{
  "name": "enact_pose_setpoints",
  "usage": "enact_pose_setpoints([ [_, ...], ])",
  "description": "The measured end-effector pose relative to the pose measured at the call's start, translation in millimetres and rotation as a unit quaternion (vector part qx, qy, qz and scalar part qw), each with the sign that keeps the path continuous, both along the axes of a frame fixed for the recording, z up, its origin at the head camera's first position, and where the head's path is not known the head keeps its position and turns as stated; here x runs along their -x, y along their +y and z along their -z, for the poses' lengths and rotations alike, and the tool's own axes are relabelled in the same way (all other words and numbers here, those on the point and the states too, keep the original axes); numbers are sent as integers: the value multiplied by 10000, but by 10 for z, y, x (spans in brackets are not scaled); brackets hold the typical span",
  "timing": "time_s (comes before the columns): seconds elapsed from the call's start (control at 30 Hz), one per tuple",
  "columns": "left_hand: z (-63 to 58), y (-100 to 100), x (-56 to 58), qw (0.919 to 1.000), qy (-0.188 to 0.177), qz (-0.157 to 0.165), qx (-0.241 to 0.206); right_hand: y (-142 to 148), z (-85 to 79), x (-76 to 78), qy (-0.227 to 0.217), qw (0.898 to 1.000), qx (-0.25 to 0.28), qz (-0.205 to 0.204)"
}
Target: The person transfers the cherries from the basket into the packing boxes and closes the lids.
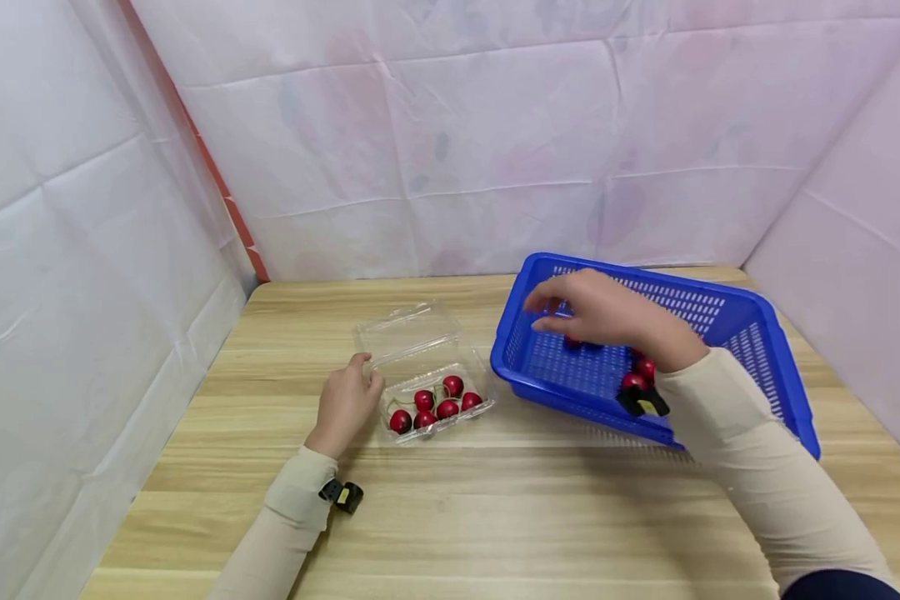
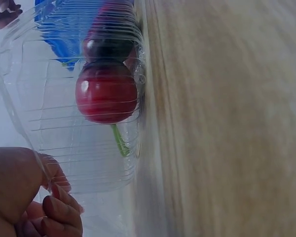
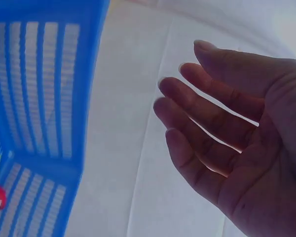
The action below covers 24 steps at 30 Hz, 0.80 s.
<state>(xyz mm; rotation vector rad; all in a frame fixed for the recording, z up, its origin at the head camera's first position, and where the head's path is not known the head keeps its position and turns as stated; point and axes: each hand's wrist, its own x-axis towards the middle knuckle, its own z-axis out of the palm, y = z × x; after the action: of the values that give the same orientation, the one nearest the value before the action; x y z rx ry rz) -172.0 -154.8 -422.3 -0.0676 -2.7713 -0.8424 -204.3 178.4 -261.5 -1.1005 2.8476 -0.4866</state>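
Observation:
A clear plastic clamshell box (image 1: 390, 392) stands with its lid raised on the table, several dark red cherries (image 1: 447, 408) with green stems inside. My left hand (image 1: 345, 404) pinches the box's rim at its left corner; in the left wrist view the thumb and fingers close around the clear edge. Over the blue basket (image 1: 506, 367) hovers my right hand (image 1: 596, 308), its fingers loosely bent and nothing between them in the right wrist view. Below it, more cherries (image 1: 643, 368) lie in the basket, partly hidden by the hand and wrist.
The wooden table (image 1: 450, 517) carries the box left of the basket. White cloth walls (image 1: 435, 150) enclose the back and both sides, with the basket standing close to the back and right ones.

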Motion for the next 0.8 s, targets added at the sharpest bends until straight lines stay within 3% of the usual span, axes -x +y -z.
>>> enact_pose_setpoints([
  [0.2,-8,-5,13,10000,11,21,14,310,61,117,-94,9963,242,814],
  [0.33,-6,10,11,10000,-43,38,-2,465,156,209,-21,9933,236,1132],
  [0.6,-7,55,31,9999,-91,65,-8,713,311,373,-96,9936,-275,1092],
  [0.8,-7,68,39,9999,-108,88,23,808,520,498,-445,9929,-647,895],
])
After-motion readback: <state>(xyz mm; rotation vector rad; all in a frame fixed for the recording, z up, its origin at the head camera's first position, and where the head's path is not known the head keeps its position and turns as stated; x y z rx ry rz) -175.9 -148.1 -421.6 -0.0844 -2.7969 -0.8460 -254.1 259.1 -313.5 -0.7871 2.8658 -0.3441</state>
